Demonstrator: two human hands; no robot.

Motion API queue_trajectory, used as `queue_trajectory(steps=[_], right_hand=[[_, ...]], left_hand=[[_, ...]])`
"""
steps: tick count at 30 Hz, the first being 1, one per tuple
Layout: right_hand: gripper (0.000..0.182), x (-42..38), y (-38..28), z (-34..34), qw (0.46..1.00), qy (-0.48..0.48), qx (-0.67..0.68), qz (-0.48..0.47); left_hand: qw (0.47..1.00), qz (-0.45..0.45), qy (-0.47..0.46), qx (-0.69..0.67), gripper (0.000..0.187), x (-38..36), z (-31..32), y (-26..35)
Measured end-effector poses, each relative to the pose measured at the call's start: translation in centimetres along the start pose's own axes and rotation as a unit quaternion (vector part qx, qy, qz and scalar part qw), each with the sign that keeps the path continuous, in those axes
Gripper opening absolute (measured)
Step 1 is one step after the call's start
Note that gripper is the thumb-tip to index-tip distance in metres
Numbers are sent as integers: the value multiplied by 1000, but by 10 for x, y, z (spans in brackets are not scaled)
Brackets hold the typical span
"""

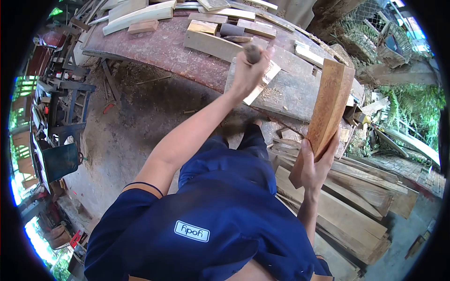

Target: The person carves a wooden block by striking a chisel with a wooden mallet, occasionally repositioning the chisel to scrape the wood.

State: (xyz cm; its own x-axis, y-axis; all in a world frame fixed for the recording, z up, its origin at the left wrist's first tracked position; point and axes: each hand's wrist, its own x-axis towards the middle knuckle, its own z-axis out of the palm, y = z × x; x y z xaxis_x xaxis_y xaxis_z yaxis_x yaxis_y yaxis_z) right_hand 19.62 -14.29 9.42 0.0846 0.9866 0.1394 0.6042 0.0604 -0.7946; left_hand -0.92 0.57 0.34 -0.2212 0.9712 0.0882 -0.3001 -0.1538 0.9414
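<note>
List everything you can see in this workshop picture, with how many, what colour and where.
wooden board: one, orange-brown, held upright at the right edge of the workbench
tool handle: one, dark, gripped above the workbench; its working end is hidden
workbench: one, reddish and worn, across the top
wood offcuts: many, pale to brown, scattered on the workbench
stacked planks: several, brown, low at the right
bucket: one, dark blue, on the ground at the left
blue shirt: one, dark blue with a white logo, bottom centre
left hand: one, fingers closed on the tool handle
right hand: one, holding the wooden board's lower end
</note>
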Motion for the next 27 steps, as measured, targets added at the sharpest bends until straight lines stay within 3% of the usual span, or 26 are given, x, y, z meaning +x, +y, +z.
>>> queue_trajectory(steps=[4, 9, 11, 15, 17, 18, 19, 21, 23, 26, 27], right_hand=[[81, -3, -2, 0, 1000, 10, 12, 21], [81, -4, 1, 2, 1000, -10, 4, 23], [82, -4, 1, 2, 1000, -15, 14, 19], [82, -5, -6, -3, 995, 59, -16, -82], [83, -18, 11, -4, 980, 110, 137, -96], [82, -16, 6, -6, 983, 40, 146, -102], [82, -13, 0, -5, 984, 39, 144, -102], [86, -8, -11, -1, 995, -100, -18, 25], [87, -9, -10, -3, 995, -94, -38, -2], [86, -18, 1, 2, 988, 69, 64, -120], [86, -15, -3, 5, 988, 71, 65, -119]], left_hand=[[999, 3, -19, -25, 36, -1, -3, 2], [996, 8, -38, 83, 38, -17, 10, 1], [991, -31, -57, 120, 38, -30, 18, 15], [947, 222, -180, 148, 29, -47, 37, -9], [928, 246, -204, 193, 24, -58, 40, -19], [915, 246, -231, 219, 19, -62, 40, -21], [902, 246, -259, 244, 17, -64, 40, -24], [903, 283, -246, 210, 13, -68, 39, -26], [881, 298, -273, 247, 15, -71, 33, -24], [893, 263, -261, 254, 18, -70, 33, -27], [903, 237, -258, 250, 17, -67, 33, -25]])
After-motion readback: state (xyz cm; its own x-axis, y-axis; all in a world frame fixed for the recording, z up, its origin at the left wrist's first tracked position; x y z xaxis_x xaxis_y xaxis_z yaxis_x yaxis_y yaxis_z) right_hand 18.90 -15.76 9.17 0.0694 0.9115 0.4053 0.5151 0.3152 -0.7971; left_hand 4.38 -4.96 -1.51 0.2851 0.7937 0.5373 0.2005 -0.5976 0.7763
